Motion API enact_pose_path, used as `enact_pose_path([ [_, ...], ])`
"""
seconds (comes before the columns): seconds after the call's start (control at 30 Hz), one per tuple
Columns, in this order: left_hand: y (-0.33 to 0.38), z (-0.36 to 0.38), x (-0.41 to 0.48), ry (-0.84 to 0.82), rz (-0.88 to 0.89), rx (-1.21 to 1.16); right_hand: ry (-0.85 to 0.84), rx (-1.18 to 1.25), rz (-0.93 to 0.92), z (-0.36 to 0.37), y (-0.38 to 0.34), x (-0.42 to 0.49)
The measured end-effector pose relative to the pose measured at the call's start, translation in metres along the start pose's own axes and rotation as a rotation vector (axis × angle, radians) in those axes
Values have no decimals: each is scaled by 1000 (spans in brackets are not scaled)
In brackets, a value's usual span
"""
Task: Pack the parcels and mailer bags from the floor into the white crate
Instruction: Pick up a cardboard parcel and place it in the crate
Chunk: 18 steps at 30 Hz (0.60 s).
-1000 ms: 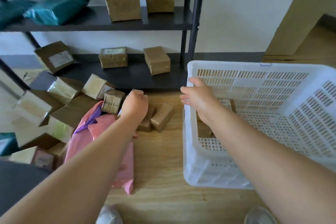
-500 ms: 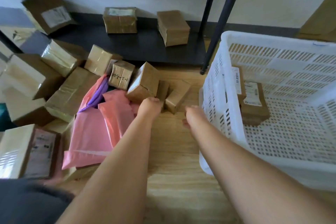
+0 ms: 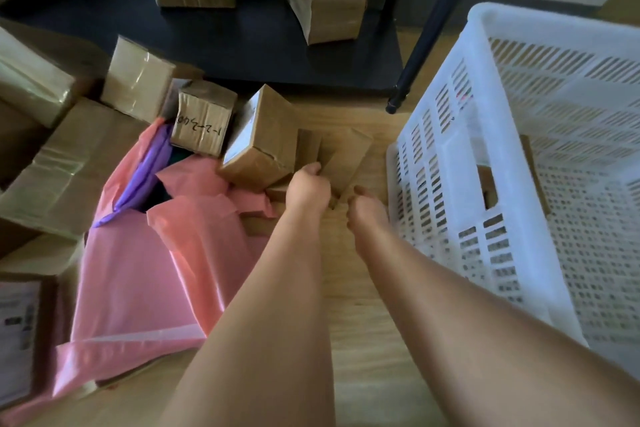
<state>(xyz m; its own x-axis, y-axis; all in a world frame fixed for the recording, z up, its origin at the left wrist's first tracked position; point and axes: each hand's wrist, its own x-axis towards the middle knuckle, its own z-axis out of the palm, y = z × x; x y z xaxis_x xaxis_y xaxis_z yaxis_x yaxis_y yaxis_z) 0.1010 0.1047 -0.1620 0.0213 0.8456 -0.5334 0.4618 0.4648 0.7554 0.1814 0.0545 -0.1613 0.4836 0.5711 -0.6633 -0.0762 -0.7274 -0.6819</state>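
Several small flat brown cardboard parcels (image 3: 343, 156) wedged on the wooden floor (image 3: 353, 305) just beside the white slatted plastic crate (image 3: 446, 166), with a taller labelled brown cardboard box (image 3: 263, 146) leaning against them. Likely to tip that box onto the pink plastic mailer bags (image 3: 149, 270) if pulled out fast, or to slide apart and drop short of the crate rim if lifted as one bundle. Near edge gripped by the left hand (image 3: 306, 189), fingers curled over it; lower corner met by the right hand (image 3: 367, 210) close by the crate wall, fingertips hidden, so hold or mere touch impossible to tell.
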Motion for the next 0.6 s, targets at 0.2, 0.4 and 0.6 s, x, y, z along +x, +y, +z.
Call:
enact_pose_path([
  [0.2, -1, 7, 18, -50, -62, 19, 29, -64, 76, 1, -10, 30],
  [0.4, -4, 17, 7, -45, -107, -88, 25, -1, 90, -10, -8, 13],
  [0.6, -1, 9, -15, -68, -37, 38, 26, -76, 156, -17, -10, -11],
])
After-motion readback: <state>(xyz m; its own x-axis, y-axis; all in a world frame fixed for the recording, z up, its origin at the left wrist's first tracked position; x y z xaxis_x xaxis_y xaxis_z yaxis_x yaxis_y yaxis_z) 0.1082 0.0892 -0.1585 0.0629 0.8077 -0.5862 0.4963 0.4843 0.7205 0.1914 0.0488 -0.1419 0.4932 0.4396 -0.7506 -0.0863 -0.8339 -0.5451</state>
